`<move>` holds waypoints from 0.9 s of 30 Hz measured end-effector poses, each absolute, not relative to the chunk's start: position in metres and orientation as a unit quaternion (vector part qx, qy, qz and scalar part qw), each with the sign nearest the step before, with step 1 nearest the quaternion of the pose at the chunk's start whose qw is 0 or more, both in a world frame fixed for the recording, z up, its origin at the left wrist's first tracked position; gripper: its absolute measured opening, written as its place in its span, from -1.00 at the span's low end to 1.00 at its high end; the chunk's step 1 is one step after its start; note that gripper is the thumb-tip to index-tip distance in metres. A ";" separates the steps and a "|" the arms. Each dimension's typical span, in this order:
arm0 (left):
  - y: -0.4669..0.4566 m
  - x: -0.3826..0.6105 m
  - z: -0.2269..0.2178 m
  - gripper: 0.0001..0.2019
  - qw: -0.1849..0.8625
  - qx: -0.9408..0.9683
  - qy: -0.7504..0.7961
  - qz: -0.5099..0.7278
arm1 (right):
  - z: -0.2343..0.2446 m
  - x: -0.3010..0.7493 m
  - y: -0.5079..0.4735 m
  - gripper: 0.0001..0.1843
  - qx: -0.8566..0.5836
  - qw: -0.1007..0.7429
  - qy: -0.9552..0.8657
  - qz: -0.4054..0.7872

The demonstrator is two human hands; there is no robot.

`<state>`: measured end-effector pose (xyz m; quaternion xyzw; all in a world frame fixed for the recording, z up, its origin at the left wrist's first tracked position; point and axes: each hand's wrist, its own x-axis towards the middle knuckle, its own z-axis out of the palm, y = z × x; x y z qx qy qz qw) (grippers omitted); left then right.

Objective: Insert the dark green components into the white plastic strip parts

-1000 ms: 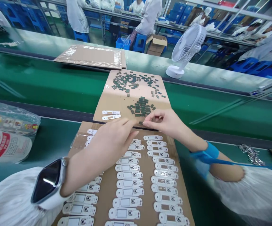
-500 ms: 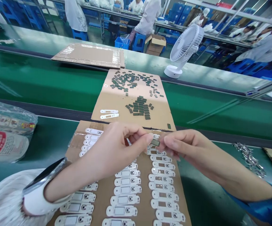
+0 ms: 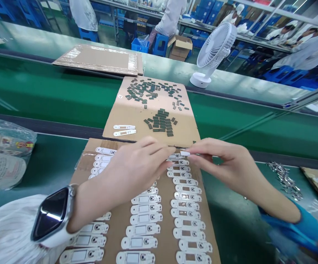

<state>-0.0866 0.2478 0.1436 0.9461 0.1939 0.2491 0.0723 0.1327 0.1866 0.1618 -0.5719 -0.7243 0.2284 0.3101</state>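
My right hand (image 3: 227, 165) now pinches a small white tab (image 3: 184, 153), not the dark chip from a moment ago. My left hand (image 3: 131, 172) sits loosely open just beside it, above white plastic plates (image 3: 146, 219) on cardboard (image 3: 117, 205).

Matt white plastic plates (image 3: 142, 230) on rough brown corrugated cardboard (image 3: 117, 205)

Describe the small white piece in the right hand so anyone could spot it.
Find the brown cardboard sheet laid with rows of white parts. Over its far edge, the right hand pinches a small white piece, the only one held up, shorter than those parts.
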 end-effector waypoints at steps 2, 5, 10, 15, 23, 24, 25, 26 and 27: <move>0.245 -0.086 0.137 -0.73 0.039 0.972 0.148 0.178 | 0.150 0.140 0.184 -0.85 -0.522 0.263 -0.807 0.081; 0.238 -0.087 0.128 -0.62 0.010 0.987 0.119 0.106 | 0.136 0.144 0.181 -0.85 -0.467 0.183 -0.864 -0.042; 0.234 -0.087 0.120 -0.56 0.008 0.985 0.149 0.083 | 0.128 0.143 0.183 -0.86 -0.453 0.142 -0.868 -0.145; 0.236 -0.086 0.118 -0.54 0.011 0.985 0.157 0.077 | 0.123 0.143 0.183 -0.85 -0.468 0.142 -0.860 -0.145; 0.236 -0.085 0.119 -0.53 0.013 0.985 0.159 0.067 | 0.116 0.141 0.182 -0.84 -0.480 0.154 -0.855 -0.124; 0.237 -0.085 0.119 -0.53 0.013 0.985 0.159 0.064 | 0.116 0.140 0.182 -0.84 -0.481 0.152 -0.855 -0.123; 0.237 -0.085 0.119 -0.53 0.013 0.985 0.160 0.059 | 0.116 0.140 0.182 -0.84 -0.482 0.149 -0.855 -0.123; 0.237 -0.085 0.119 -0.53 0.013 0.985 0.160 0.055 | 0.117 0.139 0.182 -0.84 -0.483 0.145 -0.854 -0.124; 0.237 -0.085 0.119 -0.53 0.013 0.986 0.160 0.050 | 0.117 0.139 0.181 -0.83 -0.485 0.141 -0.854 -0.125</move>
